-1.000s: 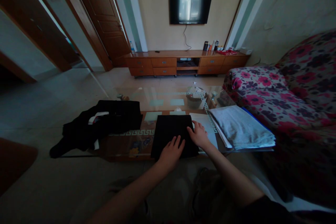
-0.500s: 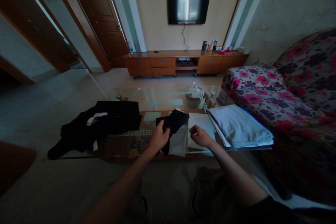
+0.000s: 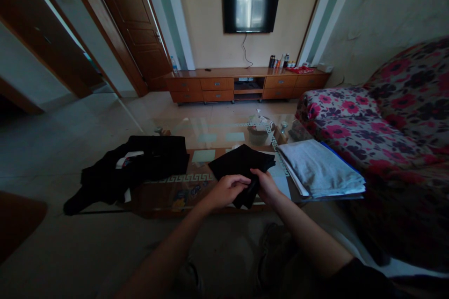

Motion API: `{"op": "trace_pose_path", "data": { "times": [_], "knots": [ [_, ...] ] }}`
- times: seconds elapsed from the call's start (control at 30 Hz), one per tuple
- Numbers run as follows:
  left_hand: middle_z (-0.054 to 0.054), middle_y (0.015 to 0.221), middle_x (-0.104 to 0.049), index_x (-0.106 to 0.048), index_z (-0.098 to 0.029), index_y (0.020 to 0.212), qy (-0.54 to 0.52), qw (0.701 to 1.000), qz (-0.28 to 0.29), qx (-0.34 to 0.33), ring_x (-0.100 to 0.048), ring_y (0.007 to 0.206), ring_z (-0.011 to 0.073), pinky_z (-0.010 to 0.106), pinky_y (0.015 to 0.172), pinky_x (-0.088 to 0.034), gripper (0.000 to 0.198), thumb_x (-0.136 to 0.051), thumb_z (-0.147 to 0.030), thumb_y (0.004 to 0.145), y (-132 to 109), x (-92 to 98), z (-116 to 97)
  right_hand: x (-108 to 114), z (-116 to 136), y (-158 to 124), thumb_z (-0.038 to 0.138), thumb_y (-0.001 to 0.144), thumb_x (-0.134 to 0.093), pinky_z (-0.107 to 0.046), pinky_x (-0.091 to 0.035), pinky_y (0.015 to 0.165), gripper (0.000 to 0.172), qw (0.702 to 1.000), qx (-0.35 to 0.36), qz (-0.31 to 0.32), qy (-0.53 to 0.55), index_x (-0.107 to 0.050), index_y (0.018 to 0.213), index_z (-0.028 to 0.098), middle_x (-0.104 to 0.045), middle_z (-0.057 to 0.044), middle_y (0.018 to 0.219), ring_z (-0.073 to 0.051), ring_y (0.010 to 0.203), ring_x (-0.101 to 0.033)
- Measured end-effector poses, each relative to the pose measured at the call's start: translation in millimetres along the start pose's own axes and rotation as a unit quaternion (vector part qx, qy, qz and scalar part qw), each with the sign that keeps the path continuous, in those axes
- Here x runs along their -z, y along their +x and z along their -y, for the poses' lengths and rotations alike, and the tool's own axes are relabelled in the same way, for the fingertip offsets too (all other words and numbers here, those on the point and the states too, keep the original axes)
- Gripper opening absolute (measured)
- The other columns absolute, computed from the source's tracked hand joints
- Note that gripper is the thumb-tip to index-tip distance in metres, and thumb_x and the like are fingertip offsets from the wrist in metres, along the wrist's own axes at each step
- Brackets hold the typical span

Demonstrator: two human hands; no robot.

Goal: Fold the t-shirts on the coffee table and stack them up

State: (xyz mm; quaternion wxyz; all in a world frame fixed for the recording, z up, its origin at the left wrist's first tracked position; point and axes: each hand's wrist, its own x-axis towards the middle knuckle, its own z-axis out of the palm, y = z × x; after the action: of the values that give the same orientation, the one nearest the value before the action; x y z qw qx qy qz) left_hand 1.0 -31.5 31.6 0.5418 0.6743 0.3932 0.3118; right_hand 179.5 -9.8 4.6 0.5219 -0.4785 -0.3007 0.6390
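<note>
A piece of black cloth (image 3: 242, 161) is spread between my hands, just above the near side of the glass coffee table (image 3: 206, 187). My right hand (image 3: 267, 188) grips its near right edge, thumb on top. Close beside it, my left hand (image 3: 228, 191) has its fingers bent together on the cloth's near edge; the tips are partly lost against the black. Part of the cloth hangs down below the fingers. To the left lies a larger black garment (image 3: 161, 156) with a white item on it. A folded grey cloth (image 3: 322, 168) rests on a stack at the right.
Beyond the table, a waste basket (image 3: 258, 135) holds papers. A long wooden TV cabinet (image 3: 217, 85) runs along the far wall, below a television (image 3: 251, 9). At the right stands a flowered sofa (image 3: 379, 135). Flat pale sheets (image 3: 203, 155) show through the tabletop.
My right hand has moved onto the cloth and taken hold of it. The cloth, bunched in my left hand before, is now opened out wider. My left hand has shifted right and nearer.
</note>
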Motion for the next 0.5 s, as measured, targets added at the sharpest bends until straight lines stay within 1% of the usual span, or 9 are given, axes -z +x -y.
{"op": "trace_pose_path", "data": {
  "times": [0.1,0.17,0.23,0.3,0.37,0.4,0.47,0.5],
  "knots": [
    [0.008,0.119,-0.077,-0.075,-0.02,0.115,0.051,0.999,-0.005,-0.007,-0.071,0.11,0.0212,0.035,0.098,-0.055,0.031,-0.053,-0.029,0.096,-3.3,-0.6,-4.8,4.7,0.1,12.5,0.027,0.07,-0.065,-0.032,-0.061,0.073,0.037,0.999,0.007,-0.037,0.013,-0.06,0.107,0.02,-0.074,-0.003,0.088,-0.022,0.081,-0.072],
    [0.008,0.118,-0.077,-0.075,-0.021,0.115,0.077,0.997,0.009,-0.008,-0.07,0.109,0.0208,0.033,0.096,-0.055,0.031,-0.053,-0.033,0.098,-6.3,-1.7,-8.7,6.7,7.1,20.3,0.024,0.067,-0.063,-0.03,-0.061,0.066,0.037,0.998,0.019,-0.053,0.029,-0.057,0.104,0.023,-0.071,0.001,0.08,-0.02,0.073,-0.07],
    [0.007,0.117,-0.077,-0.074,-0.022,0.116,0.097,0.995,0.032,-0.008,-0.07,0.108,0.0204,0.032,0.095,-0.054,0.031,-0.052,-0.036,0.099,-9.0,-3.0,-12.4,9.9,22.8,29.1,0.021,0.066,-0.062,-0.029,-0.06,0.064,0.036,0.996,0.037,-0.056,0.052,-0.056,0.101,0.024,-0.068,0.002,0.076,-0.019,0.07,-0.069],
    [0.007,0.116,-0.077,-0.074,-0.022,0.118,0.122,0.991,0.058,-0.008,-0.07,0.106,0.0201,0.031,0.093,-0.053,0.033,-0.053,-0.038,0.099,-11.3,-4.0,-14.7,17.8,46.8,39.6,0.02,0.067,-0.062,-0.031,-0.062,0.066,0.034,0.994,0.065,-0.045,0.071,-0.056,0.1,0.023,-0.068,0.002,0.075,-0.019,0.072,-0.07],
    [0.007,0.114,-0.077,-0.073,-0.022,0.121,0.143,0.986,0.08,0.001,-0.07,0.104,0.0203,0.03,0.091,-0.053,0.035,-0.053,-0.04,0.099,-13.4,-4.7,-14.8,33.5,75.4,50.2,0.018,0.068,-0.06,-0.034,-0.064,0.071,0.031,0.99,0.097,-0.041,0.09,-0.058,0.098,0.022,-0.069,-0.001,0.076,-0.021,0.077,-0.072],
    [0.007,0.114,-0.077,-0.073,-0.022,0.122,0.149,0.985,0.091,0.007,-0.071,0.103,0.0205,0.031,0.091,-0.053,0.036,-0.054,-0.041,0.099,-14.6,-4.8,-14.0,45.1,89.7,54.8,0.019,0.069,-0.058,-0.036,-0.064,0.074,0.029,0.987,0.116,-0.037,0.101,-0.06,0.098,0.02,-0.07,-0.004,0.079,-0.023,0.082,-0.073],
    [0.008,0.116,-0.077,-0.072,-0.022,0.125,0.153,0.982,0.111,0.016,-0.071,0.103,0.0212,0.031,0.091,-0.053,0.039,-0.054,-0.044,0.099,-17.0,-4.5,-11.1,76.0,114.9,60.9,0.022,0.074,-0.055,-0.042,-0.065,0.08,0.026,0.98,0.164,-0.05,0.103,-0.064,0.098,0.017,-0.073,-0.01,0.086,-0.026,0.09,-0.073],
    [0.008,0.117,-0.076,-0.071,-0.022,0.126,0.154,0.981,0.12,0.017,-0.071,0.104,0.0215,0.032,0.092,-0.053,0.04,-0.054,-0.044,0.099,-18.3,-4.1,-9.4,94.6,124.4,62.3,0.023,0.077,-0.053,-0.045,-0.064,0.083,0.027,0.975,0.192,-0.068,0.092,-0.066,0.099,0.016,-0.074,-0.012,0.089,-0.027,0.093,-0.073]
  ]
}}
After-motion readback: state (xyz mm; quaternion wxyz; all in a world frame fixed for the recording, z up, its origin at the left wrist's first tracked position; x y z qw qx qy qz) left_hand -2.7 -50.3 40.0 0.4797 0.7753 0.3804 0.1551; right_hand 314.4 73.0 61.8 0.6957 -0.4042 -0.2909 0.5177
